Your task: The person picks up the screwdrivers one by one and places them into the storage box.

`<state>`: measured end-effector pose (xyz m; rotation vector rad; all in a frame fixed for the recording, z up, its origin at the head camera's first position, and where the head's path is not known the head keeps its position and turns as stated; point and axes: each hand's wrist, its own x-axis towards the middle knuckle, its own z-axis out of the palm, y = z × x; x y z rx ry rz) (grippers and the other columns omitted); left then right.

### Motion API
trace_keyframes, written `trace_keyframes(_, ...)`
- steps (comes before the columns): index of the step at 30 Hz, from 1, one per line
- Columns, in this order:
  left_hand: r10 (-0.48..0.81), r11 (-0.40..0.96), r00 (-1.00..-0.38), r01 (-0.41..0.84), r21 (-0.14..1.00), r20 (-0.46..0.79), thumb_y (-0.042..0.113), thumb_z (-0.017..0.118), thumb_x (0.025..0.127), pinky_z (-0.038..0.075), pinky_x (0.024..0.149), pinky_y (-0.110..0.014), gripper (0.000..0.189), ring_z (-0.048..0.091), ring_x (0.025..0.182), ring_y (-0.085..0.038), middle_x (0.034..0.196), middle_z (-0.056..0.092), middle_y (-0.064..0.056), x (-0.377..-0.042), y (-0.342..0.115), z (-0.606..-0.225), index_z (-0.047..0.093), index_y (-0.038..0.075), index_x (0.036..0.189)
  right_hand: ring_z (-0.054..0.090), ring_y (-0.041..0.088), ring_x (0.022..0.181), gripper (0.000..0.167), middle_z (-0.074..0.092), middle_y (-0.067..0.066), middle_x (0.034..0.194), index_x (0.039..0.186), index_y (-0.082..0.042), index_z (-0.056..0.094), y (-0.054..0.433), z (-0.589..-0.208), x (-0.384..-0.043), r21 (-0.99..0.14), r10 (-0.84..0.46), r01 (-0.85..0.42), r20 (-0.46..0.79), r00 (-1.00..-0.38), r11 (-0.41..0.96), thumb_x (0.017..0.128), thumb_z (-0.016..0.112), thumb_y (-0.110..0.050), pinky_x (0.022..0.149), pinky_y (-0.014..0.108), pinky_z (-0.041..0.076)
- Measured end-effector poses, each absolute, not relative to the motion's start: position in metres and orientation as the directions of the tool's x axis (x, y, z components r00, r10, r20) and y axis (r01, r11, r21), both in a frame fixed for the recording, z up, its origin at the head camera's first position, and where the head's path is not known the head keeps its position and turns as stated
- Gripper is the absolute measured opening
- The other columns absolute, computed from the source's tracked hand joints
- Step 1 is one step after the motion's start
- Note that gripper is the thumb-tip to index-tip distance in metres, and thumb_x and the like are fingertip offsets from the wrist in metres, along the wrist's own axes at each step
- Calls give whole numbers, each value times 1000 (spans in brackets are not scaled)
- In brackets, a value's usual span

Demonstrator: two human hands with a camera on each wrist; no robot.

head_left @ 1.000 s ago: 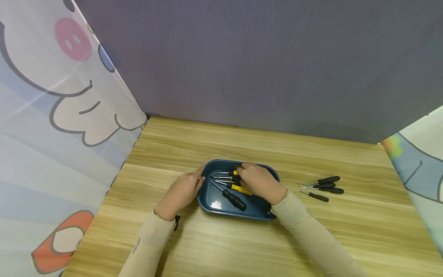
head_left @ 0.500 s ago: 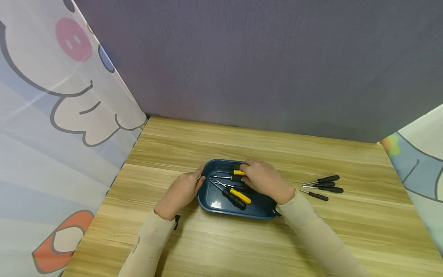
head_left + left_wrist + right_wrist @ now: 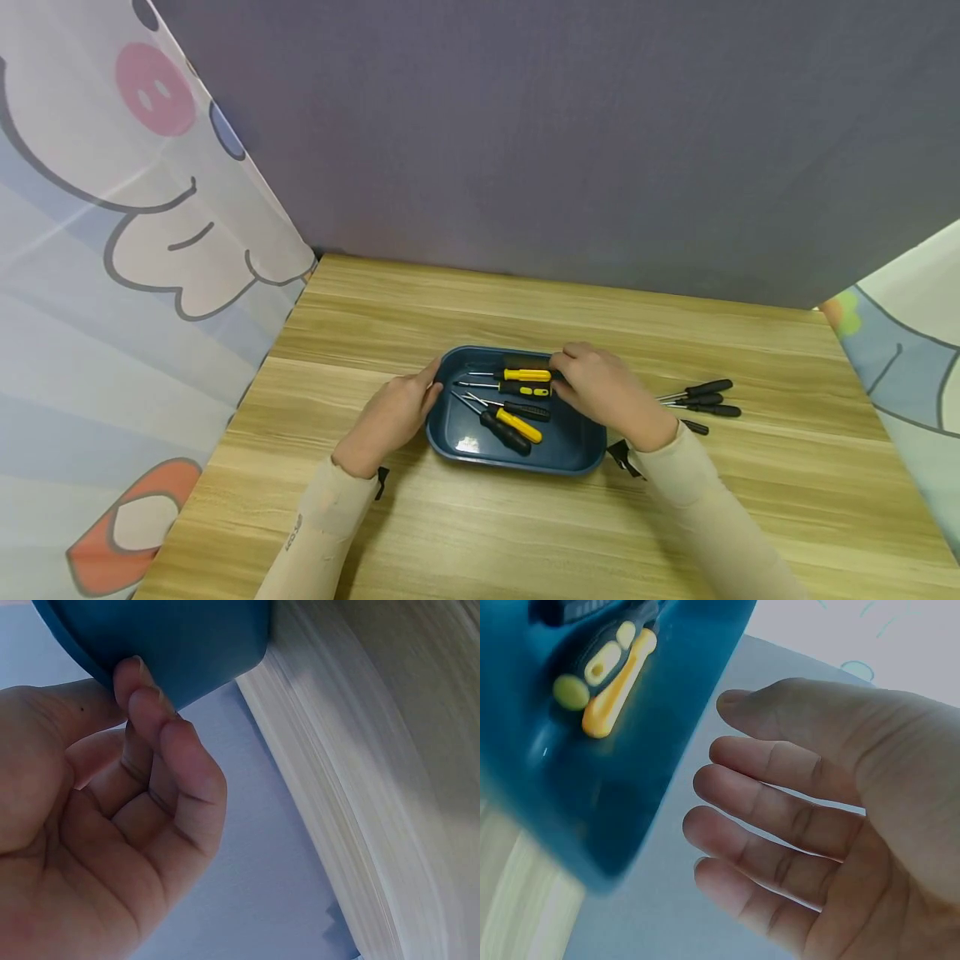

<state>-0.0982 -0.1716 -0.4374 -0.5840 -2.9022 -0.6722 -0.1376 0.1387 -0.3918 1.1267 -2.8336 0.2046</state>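
Observation:
A dark blue tray [image 3: 570, 452] holds several screwdrivers. Among them are two with yellow handles, a yellow-handled screwdriver [image 3: 521, 427] lying across a black screwdriver [image 3: 506, 435], and a black-and-yellow screwdriver [image 3: 525, 389]. My left hand [image 3: 390, 421] pinches the tray's left end; in the left wrist view its thumb goes over the rim and curled fingertips [image 3: 154, 712] press the outer wall. Beside the tray's right end is my right hand [image 3: 607, 396], holding nothing. In the right wrist view its spread, slightly bent fingers [image 3: 735, 791] are apart from the tray wall.
Several black-handled screwdrivers [image 3: 708, 400] lie in a loose bunch on the wooden table [image 3: 465, 533], right of the tray, partly behind my right hand. A grey panel [image 3: 525, 150] rises along the table's back edge. A printed curtain [image 3: 112, 333] hangs at the left.
My right hand has moved from over the screwdrivers inside the tray rightward to its right end, uncovering their handles. The yellow-handled screwdriver has shifted slightly. My left hand stays at the rim.

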Motion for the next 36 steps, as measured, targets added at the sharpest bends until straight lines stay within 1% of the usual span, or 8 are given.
trace_keyframes(6, 341, 828, -921, 389, 404, 187, 12, 61, 101, 56, 65, -42, 44, 71, 77, -27, 96, 72, -20, -98, -172, -438, 53, -6, 140, 63, 21, 78, 25, 64, 9, 95, 105, 0, 72, 164, -393, -134, -92, -651, -668, 160, -742, 739, 86, 81, -13, 66, 35, 55)
trace_keyframes(12, 343, 827, -920, 391, 403, 188, 12, 61, 101, 57, 67, -42, 44, 71, 80, -28, 99, 72, -21, -98, -171, -438, 53, -6, 140, 57, 15, 70, 18, 62, 6, 90, 100, -3, 71, 197, -399, -127, -90, -609, -631, 186, -771, 771, 87, 79, -12, 60, 31, 51)
trace_keyframes(15, 345, 828, -919, 393, 401, 189, 12, 61, 101, 57, 66, -41, 44, 71, 78, -27, 98, 72, -20, -98, -171, -438, 53, -6, 141, 57, 14, 68, 17, 63, 6, 91, 99, -4, 71, 214, -401, -121, -110, -577, -601, 189, -795, 792, 86, 80, -10, 57, 31, 50)
trace_keyframes(19, 343, 826, -920, 392, 406, 190, 11, 61, 101, 55, 62, -39, 44, 68, 71, -23, 94, 72, -19, -99, -171, -439, 52, -6, 141, 56, 14, 65, 19, 63, 7, 90, 98, -2, 72, 237, -406, -113, -104, -550, -578, 208, -809, 810, 83, 82, -8, 51, 29, 47)
trace_keyframes(22, 342, 824, -920, 391, 411, 189, 10, 62, 100, 54, 60, -38, 45, 67, 68, -21, 94, 72, -19, -99, -172, -440, 52, -7, 141, 55, 13, 66, 18, 62, 6, 87, 96, -2, 72, 253, -412, -108, -105, -541, -568, 205, -815, 816, 82, 82, -6, 52, 29, 47)
trace_keyframes(26, 343, 822, -920, 391, 414, 188, 10, 62, 100, 55, 62, -39, 45, 69, 72, -24, 98, 72, -21, -99, -172, -440, 52, -7, 141, 52, 11, 66, 18, 59, 2, 82, 93, -2, 71, 271, -417, -103, -117, -519, -541, 176, -836, 833, 80, 83, -5, 53, 30, 47)
trace_keyframes(33, 342, 819, -921, 389, 421, 186, 11, 61, 101, 56, 64, -40, 45, 70, 76, -25, 102, 72, -22, -99, -173, -440, 52, -7, 141, 63, 20, 70, 20, 65, 8, 88, 92, -2, 72, 291, -425, -95, -144, -497, -517, 156, -854, 844, 76, 85, -2, 56, 34, 53)
trace_keyframes(36, 343, 819, -920, 392, 419, 189, 11, 61, 101, 56, 63, -40, 45, 70, 75, -25, 102, 72, -22, -99, -173, -439, 52, -7, 141, 63, 20, 69, 21, 65, 7, 87, 93, -2, 72, 296, -428, -93, -158, -486, -500, 122, -865, 851, 76, 84, -2, 56, 35, 54)
